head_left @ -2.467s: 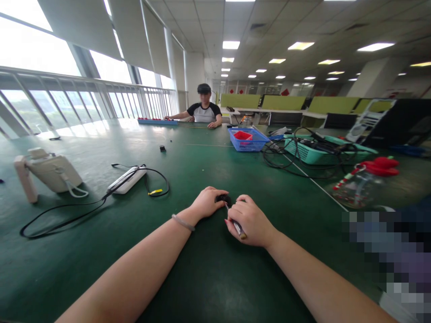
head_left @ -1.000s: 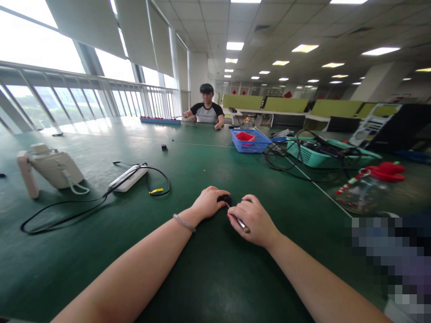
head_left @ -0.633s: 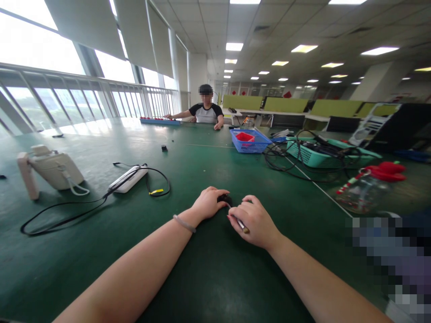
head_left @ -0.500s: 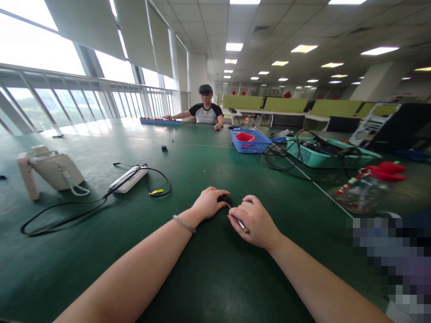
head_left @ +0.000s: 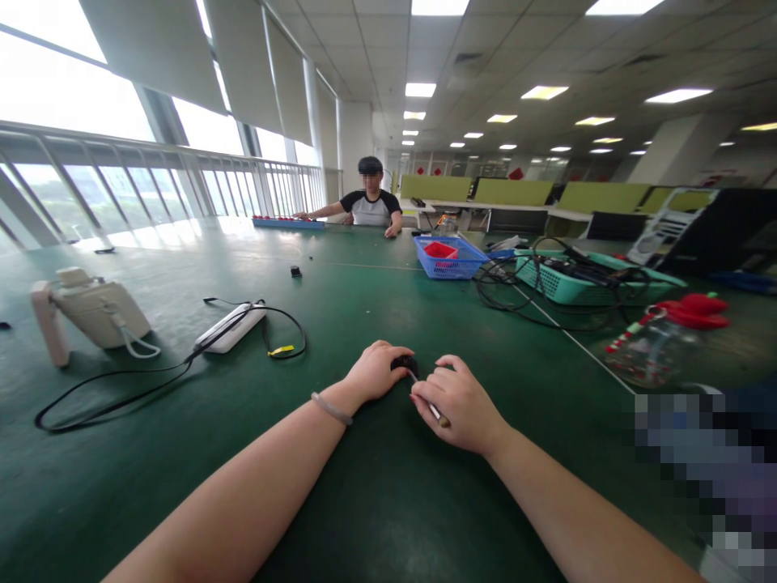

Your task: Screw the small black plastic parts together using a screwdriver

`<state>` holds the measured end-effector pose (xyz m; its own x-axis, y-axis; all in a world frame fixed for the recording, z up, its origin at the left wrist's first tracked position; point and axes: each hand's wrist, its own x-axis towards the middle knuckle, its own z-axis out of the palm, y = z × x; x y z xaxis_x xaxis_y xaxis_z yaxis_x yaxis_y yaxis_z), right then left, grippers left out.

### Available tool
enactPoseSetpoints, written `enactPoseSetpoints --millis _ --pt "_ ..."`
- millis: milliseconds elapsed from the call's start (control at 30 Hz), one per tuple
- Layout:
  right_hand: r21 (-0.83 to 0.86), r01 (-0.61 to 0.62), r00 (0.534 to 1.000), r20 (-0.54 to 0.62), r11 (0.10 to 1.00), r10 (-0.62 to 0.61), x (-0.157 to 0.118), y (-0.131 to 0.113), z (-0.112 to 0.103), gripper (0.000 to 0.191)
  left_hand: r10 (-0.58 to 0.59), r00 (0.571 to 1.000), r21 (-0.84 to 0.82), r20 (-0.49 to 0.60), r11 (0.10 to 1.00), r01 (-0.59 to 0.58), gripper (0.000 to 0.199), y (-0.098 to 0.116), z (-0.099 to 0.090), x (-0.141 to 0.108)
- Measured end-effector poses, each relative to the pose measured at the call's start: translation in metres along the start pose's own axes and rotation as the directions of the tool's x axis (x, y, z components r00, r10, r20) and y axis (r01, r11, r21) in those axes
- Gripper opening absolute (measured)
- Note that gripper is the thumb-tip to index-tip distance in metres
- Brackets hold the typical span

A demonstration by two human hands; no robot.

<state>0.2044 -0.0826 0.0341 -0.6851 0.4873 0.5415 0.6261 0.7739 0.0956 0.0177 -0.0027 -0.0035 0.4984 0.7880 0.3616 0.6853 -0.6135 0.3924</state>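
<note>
Near the middle of the green table (head_left: 358, 308), my left hand (head_left: 377, 371) is closed on a small black object (head_left: 405, 363), whose details are too small to tell. My right hand (head_left: 458, 405) grips a thin tool (head_left: 435, 413) with a brownish end towards me. The tool's narrow metal tip meets or nearly meets the black object. A grey bracelet (head_left: 331, 408) circles my left wrist.
A white power bank (head_left: 234, 328) with a black cable lies at the left, beside a beige device (head_left: 100, 312). Right stand a blue basket (head_left: 452, 267), a green basket (head_left: 546, 283) with cables and a red-lidded jar (head_left: 652, 356). A person (head_left: 371, 206) sits across the table.
The view has tilted up very slightly. Both hands keep nearly the same pose, with the tool and the black object still held.
</note>
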Motion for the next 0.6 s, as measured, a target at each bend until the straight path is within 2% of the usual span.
enactPoseSetpoints --millis 300,600 --pt "0.018 0.009 0.999 -0.043 1.0 -0.008 -0.002 0.005 0.002 0.015 0.037 0.999 0.032 0.016 0.999 -0.038 0.036 0.002 -0.001 0.001" --pt "0.013 0.029 0.996 -0.082 0.999 -0.028 -0.005 0.01 0.001 0.014 0.022 0.999 0.05 0.038 0.998 -0.024 0.038 0.003 -0.001 0.001"
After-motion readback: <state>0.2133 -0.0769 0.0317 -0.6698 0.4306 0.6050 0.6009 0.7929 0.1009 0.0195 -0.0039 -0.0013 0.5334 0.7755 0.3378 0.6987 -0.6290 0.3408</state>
